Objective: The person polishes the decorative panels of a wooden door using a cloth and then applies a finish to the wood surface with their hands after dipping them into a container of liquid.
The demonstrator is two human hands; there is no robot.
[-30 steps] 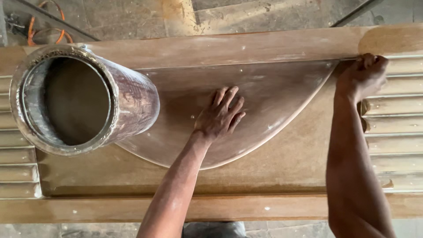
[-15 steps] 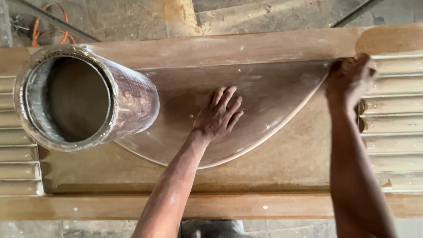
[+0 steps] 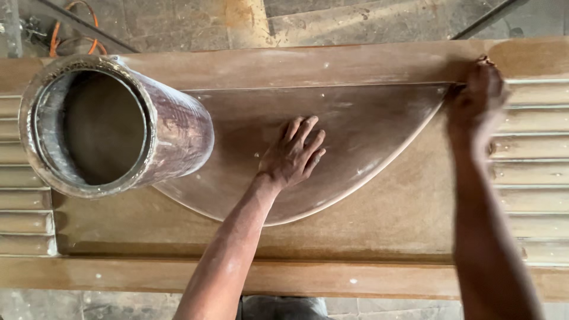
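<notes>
I am pressing my left hand [image 3: 291, 155], fingers spread flat, on the curved board [image 3: 367, 127] lying on the wooden door panel [image 3: 379, 237], pinning it down. My right hand [image 3: 479, 98] is curling its fingers closed at the board's pointed tip. A heavy metal pipe [image 3: 112, 124] is weighting the other end.

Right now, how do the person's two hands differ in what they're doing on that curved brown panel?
The left hand lies flat with fingers spread on the middle of the curved panel, while the right hand is curled into a grip at the panel's pointed right tip. The left hand is sharp in the picture; the right hand is blurred. Both are bare and touch the same panel, which lies on a wooden door.
</notes>
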